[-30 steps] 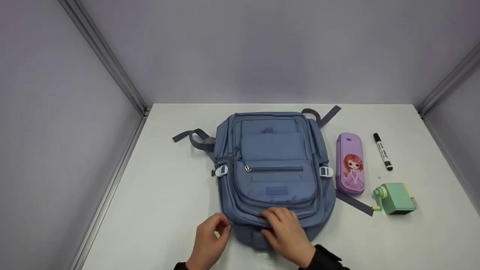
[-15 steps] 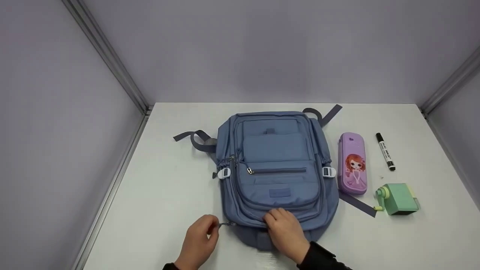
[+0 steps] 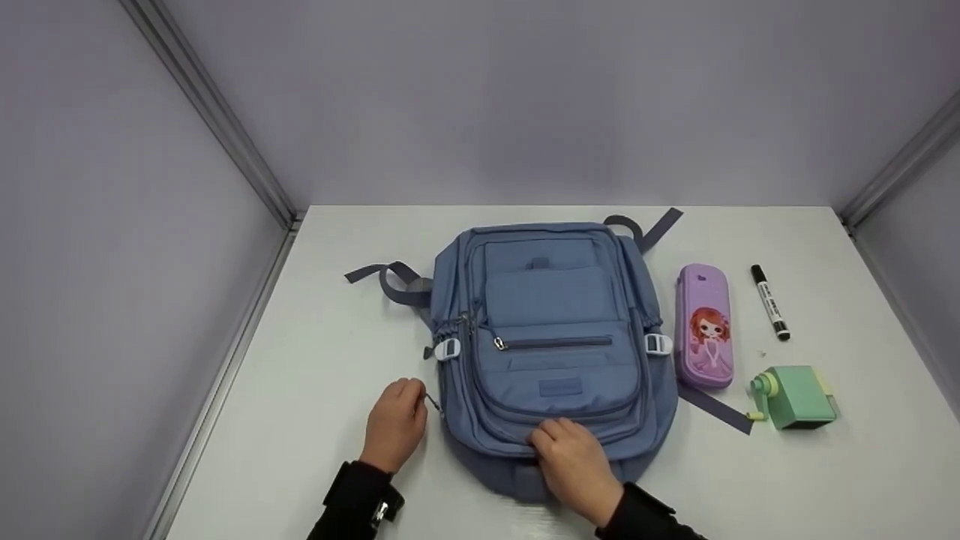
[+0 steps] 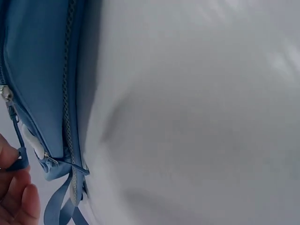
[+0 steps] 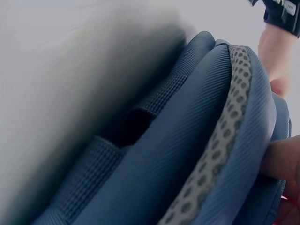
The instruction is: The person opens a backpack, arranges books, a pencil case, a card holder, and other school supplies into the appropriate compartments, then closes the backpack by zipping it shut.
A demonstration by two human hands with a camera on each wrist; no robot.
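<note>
A blue backpack (image 3: pixel 551 296) lies front side up on the white table. At its lower left side my left hand (image 3: pixel 395 425) pinches the corded pull of a zipper. The left wrist view shows the cord's blue end tab (image 4: pixel 20 161) between thumb and fingers, with the metal zipper slider (image 4: pixel 6 93) farther along the seam. My right hand (image 3: pixel 576 471) grips the padded near edge of the bag, fingers curled over the fabric. Close up, a finger (image 5: pixel 281 159) presses into the cloth beside a strip of grey mesh (image 5: pixel 206 164).
Right of the bag lie a purple pencil case (image 3: pixel 703 326), a black-and-white marker (image 3: pixel 770 302) and a green pencil sharpener (image 3: pixel 801 397) with a crank. Loose grey straps (image 3: pixel 715 409) stretch out from the bag's sides. Grey panels (image 3: pixel 525 105) enclose the table at the back and sides.
My left hand has drawn the zipper pull outward from the bag's lower left corner, then up along its left side. My right hand has stayed at the near edge, its fingers now closer together.
</note>
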